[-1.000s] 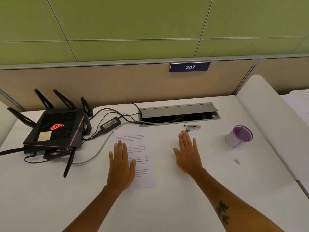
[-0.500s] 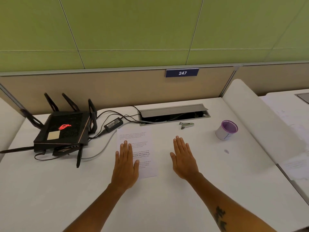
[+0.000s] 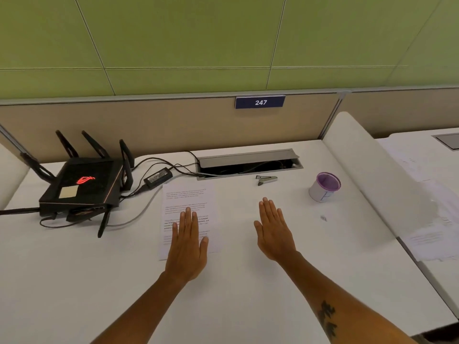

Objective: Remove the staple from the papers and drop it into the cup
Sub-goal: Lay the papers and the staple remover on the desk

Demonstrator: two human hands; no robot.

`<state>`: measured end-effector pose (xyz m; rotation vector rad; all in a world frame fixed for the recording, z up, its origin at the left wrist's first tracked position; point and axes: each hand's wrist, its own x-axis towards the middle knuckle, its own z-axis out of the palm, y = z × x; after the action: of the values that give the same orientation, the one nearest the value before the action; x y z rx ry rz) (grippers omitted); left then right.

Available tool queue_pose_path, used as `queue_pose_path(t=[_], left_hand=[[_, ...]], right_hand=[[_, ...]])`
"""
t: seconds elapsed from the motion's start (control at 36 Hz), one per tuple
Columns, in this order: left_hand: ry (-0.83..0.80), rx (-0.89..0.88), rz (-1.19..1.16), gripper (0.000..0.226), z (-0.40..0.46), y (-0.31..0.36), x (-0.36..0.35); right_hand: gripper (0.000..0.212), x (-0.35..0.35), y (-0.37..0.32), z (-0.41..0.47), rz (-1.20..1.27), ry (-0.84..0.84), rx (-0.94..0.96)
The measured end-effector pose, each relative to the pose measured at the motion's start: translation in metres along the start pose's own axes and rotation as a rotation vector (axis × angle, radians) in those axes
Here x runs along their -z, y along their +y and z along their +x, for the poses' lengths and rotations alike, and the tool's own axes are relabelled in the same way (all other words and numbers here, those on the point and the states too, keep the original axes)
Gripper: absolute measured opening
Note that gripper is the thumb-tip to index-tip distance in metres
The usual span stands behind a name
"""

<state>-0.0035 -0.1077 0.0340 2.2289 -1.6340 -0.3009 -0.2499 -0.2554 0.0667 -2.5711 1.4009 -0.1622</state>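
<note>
The stapled papers [image 3: 188, 207] lie flat on the white desk [image 3: 124, 281], printed side up, left of centre. The staple itself is too small to make out; I cannot tell which corner holds it. The sheets look thin, light and limp, likely to slide on the smooth desktop and to tear if the staple is yanked, so they want pinning down close to the stapled corner while the tool works.

The left hand [image 3: 187, 244] rests flat on the near half of the papers, fingers straight and together. The right hand [image 3: 273, 232] lies flat on the bare desk just right of the sheets, fingers straight, holding nothing.

Beyond the right hand, near the open cable tray [image 3: 248, 162], sits the small metal staple remover [image 3: 267, 180] (stiff, slim, best pinched across its two sides). The purple-lined paper cup [image 3: 324, 186] stands upright further right, light enough to tip if knocked. A black router [image 3: 82, 189] sits at far left.
</note>
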Motion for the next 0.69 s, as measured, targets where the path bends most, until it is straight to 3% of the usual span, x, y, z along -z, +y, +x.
queue_pose_path(t=[0.28, 0.69], left_hand=[[0.002, 0.029, 0.024, 0.077, 0.014, 0.1, -0.07], [-0.122, -0.034, 0.008, 0.076, 0.058, 0.233, -0.136]], right_hand=[[0.063, 0.013, 0.123, -0.003, 0.033, -0.02, 0.051], [0.063, 0.03, 0.266, -0.015, 0.026, -0.041, -0.072]])
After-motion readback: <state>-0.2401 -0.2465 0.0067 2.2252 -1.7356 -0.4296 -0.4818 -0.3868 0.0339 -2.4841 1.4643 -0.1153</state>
